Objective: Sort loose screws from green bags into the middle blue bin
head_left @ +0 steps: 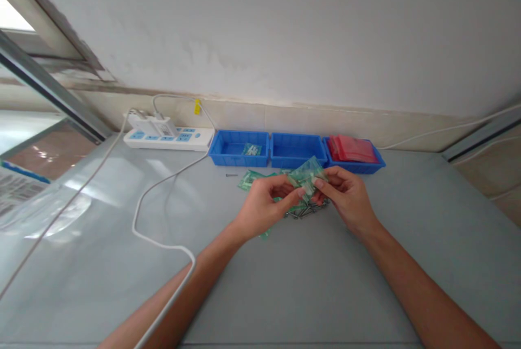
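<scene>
Closest to us, a white cable (165,312) runs down across our left forearm (203,279). Out front, our left hand (260,205) and our right hand (352,200) are sharing one clear green bag (308,173): thumb and fingers nearly together on each side of it, the grip a light pinch, the right's spare fingers curled in. Just below the bag, between our hands, we've got a pile of loose metal screws (305,210), plus more green bags (246,180) peeking out beyond our left hand. One lone screw (232,175) lies farther left of that. Past our hands sit three bins in a row: left blue bin (236,160) with a small packet (252,149) inside, middle blue bin (291,163), and right blue bin (376,165) holding red bags (354,149).
</scene>
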A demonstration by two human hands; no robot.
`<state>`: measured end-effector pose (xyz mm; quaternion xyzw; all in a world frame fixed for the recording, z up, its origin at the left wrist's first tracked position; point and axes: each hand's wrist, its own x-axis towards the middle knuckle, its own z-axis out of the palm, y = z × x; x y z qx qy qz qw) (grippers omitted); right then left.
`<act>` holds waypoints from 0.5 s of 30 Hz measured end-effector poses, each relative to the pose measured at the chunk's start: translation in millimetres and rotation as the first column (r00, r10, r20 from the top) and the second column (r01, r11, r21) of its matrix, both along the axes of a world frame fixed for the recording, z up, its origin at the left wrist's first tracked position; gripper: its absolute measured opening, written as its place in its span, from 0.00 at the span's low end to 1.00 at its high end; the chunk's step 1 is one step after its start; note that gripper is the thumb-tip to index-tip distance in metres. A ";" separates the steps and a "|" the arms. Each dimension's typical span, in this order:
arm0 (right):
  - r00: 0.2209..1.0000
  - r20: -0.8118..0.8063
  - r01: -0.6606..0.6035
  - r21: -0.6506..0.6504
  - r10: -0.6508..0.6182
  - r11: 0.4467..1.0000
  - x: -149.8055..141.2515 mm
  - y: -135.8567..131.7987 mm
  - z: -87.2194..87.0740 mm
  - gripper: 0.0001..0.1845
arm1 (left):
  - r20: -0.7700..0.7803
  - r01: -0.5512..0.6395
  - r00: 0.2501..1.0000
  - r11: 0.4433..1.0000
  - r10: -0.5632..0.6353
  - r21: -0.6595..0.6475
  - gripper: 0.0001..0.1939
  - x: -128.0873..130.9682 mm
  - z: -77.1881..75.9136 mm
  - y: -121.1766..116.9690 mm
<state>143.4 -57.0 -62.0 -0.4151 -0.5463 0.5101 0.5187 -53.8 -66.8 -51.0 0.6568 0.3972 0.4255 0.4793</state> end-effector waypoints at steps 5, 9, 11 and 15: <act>0.996 0.072 0.043 0.039 -0.045 0.998 -1.1 -0.3 0.5 0.18 | 0.106 0.003 0.994 0.993 0.010 -0.118 0.17 0.0 -2.0 3.4; 0.923 0.308 0.155 0.255 -0.232 0.954 2.4 -0.7 -1.2 0.15 | 0.165 -0.107 0.978 0.984 0.130 -0.143 0.20 -6.9 -6.0 14.1; 0.806 0.485 0.118 0.430 -0.339 0.895 6.1 -0.6 -3.1 0.11 | 0.215 -0.193 0.950 0.968 0.226 -0.161 0.20 -12.9 -8.9 21.7; 0.584 0.712 -0.142 0.563 -0.390 0.814 10.2 0.0 -9.9 0.16 | 0.379 -0.319 0.822 0.895 0.425 -0.313 0.21 -25.6 -13.1 35.4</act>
